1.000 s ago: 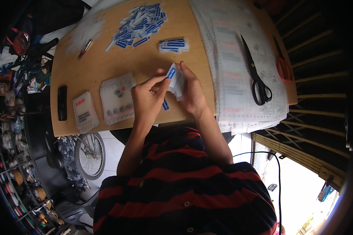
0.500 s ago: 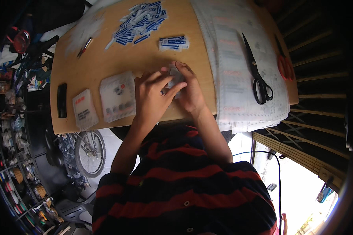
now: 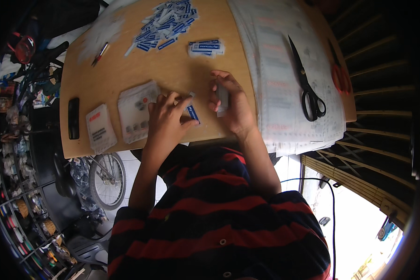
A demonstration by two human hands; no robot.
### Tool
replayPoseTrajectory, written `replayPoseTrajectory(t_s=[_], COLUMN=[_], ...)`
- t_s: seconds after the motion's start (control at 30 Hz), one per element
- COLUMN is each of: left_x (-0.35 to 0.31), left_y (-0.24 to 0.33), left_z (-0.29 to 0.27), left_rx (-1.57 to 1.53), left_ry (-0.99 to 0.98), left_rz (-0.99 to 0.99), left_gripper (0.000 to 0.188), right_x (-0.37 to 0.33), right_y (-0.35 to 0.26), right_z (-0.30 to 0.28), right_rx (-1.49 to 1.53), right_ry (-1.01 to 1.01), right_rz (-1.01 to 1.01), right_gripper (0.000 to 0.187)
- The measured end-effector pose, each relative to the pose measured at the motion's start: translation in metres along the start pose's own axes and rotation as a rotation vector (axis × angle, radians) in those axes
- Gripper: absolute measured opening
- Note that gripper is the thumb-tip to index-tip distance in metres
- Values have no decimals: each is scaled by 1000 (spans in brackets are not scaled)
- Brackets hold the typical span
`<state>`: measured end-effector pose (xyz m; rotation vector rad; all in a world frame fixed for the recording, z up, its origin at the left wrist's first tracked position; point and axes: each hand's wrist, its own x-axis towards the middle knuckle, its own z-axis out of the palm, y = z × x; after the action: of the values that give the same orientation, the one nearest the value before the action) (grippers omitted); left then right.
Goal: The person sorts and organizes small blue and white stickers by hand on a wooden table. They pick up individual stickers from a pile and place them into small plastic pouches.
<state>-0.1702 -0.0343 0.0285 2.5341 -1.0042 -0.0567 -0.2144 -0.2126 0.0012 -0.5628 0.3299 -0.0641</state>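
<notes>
My left hand (image 3: pixel 167 119) pinches a small blue-and-white label (image 3: pixel 192 114) between thumb and fingers, just above the table. To its right, my right hand (image 3: pixel 238 109) is curled round a thin bundle of pale, translucent strips (image 3: pixel 223 98); how many it holds is hidden. Beyond the hands lies a small stack of similar blue-and-white labels (image 3: pixel 206 47). Farther back, a loose heap of them (image 3: pixel 165 28) spreads over the wooden table (image 3: pixel 172 70). Left of my left hand sits a stack of printed translucent plastic pieces (image 3: pixel 136 112).
A smaller printed stack (image 3: pixel 101 129) and a black phone-like slab (image 3: pixel 73 119) lie at the left edge. A slim red-and-black tool (image 3: pixel 99 54) is farther back. On the right, black scissors (image 3: pixel 307 88) rest on long plastic sheets (image 3: pixel 280 107), beside red-handled scissors (image 3: pixel 340 79).
My hands have moved apart. The left has gone left and now holds a single label, while the right keeps the pale strips.
</notes>
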Motion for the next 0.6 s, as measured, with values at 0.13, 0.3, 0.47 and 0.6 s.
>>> replayPoseTrajectory(t_s=[0.13, 0.3, 0.47, 0.6], left_x=[-1, 2, 19, 27], left_y=[-7, -3, 24, 27], left_z=[9, 10, 2, 3], left_rx=[-10, -353, -252, -145], left_ry=[67, 246, 360, 146], left_rz=[37, -76, 164, 253], left_gripper=[34, 24, 28, 36], right_x=[-3, -9, -9, -7], right_y=[3, 5, 12, 14], right_z=[-2, -1, 2, -1], right_rx=[4, 1, 205, 217], right_ry=[-8, 76, 63, 57], right_rz=[22, 30, 150, 92], right_gripper=[25, 25, 26, 24])
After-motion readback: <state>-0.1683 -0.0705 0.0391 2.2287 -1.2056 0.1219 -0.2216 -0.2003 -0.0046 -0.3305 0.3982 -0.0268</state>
